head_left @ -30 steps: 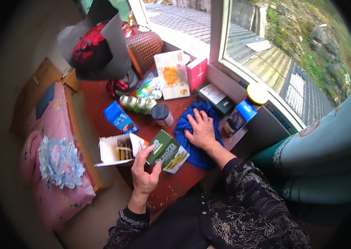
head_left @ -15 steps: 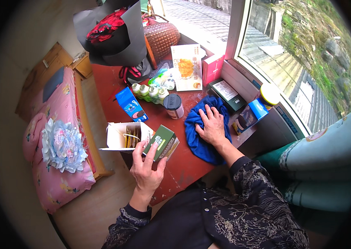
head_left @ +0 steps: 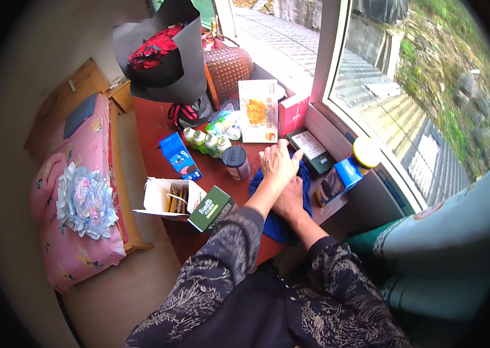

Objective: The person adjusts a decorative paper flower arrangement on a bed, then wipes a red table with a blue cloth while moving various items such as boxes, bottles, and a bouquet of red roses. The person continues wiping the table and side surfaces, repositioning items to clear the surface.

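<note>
My left hand (head_left: 280,167) reaches across my right hand, its fingers stretched toward the near side of a black box (head_left: 313,149). Nothing shows in its grasp. Under it, my right hand (head_left: 290,198) rests on a crumpled blue cloth (head_left: 282,233); its fingers are hidden behind the left hand. Much of the cloth is covered by both hands. Just left of them stands a cup with a dark lid (head_left: 235,162). A green box (head_left: 212,209) leans beside an opened white carton (head_left: 162,196) that holds several small packets.
Several small bottles (head_left: 205,142), a blue snack box (head_left: 180,156), a white printed box (head_left: 258,110) and a red box (head_left: 293,113) stand on the red table (head_left: 198,246). A rose bouquet (head_left: 161,49) rises behind. Another blue box (head_left: 338,181) and a yellow-lidded jar (head_left: 367,152) sit rightward.
My left hand has left the green box and crossed right over my right hand at the cloth. The green box now sits turned and tilted against the carton.
</note>
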{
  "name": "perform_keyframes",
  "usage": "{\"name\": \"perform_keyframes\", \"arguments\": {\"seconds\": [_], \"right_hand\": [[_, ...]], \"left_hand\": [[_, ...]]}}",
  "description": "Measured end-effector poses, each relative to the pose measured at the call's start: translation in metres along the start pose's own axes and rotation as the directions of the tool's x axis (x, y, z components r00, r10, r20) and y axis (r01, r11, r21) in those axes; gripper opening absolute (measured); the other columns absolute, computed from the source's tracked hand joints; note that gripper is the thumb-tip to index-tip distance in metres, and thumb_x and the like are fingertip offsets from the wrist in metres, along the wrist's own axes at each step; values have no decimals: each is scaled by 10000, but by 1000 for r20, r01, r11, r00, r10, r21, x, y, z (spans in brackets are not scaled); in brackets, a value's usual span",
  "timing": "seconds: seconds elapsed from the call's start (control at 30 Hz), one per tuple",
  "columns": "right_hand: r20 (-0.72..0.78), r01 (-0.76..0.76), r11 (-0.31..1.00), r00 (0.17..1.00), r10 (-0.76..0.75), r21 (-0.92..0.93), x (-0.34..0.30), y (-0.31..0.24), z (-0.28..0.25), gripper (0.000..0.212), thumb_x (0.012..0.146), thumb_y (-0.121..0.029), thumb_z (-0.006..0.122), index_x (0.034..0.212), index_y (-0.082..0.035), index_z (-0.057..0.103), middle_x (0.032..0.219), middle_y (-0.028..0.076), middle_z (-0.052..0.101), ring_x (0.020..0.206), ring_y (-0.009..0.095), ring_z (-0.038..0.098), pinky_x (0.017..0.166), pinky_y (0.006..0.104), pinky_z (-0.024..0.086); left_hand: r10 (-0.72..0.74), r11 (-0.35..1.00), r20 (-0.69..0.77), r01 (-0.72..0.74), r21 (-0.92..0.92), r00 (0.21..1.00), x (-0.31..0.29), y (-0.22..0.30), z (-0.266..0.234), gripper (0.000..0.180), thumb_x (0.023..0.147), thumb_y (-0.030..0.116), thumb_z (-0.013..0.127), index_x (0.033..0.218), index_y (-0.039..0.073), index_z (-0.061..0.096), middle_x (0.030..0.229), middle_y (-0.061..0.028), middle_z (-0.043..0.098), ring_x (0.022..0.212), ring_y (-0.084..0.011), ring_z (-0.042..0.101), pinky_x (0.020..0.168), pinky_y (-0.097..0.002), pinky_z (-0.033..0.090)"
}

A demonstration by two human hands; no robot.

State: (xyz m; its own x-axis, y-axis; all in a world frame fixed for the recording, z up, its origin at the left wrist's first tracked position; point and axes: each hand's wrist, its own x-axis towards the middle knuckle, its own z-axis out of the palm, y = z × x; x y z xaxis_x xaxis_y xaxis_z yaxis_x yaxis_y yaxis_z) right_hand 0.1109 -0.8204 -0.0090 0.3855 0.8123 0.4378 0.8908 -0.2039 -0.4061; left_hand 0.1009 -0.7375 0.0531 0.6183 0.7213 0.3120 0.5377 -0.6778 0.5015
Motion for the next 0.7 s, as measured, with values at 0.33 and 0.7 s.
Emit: {"name": "perform_keyframes", "arguments": {"seconds": [0.33,0.7], "right_hand": [[85,-13,994,996,22,-105,-11,13,1,632,778,-480,574,1255,-67,549,1354,158,447,1302,339,318,964,522,275],[114,-201,975,971,211,-92,-5,7,-1,618,837,-470,509,1349,-125,482,1406,139,421,1352,341,286,1016,584,220]], "left_hand": [[-484,865,167,499,-62,859,60,-6,73,537,737,416,728,1118,84,548,1099,-164,640,1071,-286,601,962,-443,356],[-204,411,-236,-135,-901,950,35,49,-6,528,768,-62,614,1244,23,401,948,-61,541,930,-171,553,789,-284,483]]}}
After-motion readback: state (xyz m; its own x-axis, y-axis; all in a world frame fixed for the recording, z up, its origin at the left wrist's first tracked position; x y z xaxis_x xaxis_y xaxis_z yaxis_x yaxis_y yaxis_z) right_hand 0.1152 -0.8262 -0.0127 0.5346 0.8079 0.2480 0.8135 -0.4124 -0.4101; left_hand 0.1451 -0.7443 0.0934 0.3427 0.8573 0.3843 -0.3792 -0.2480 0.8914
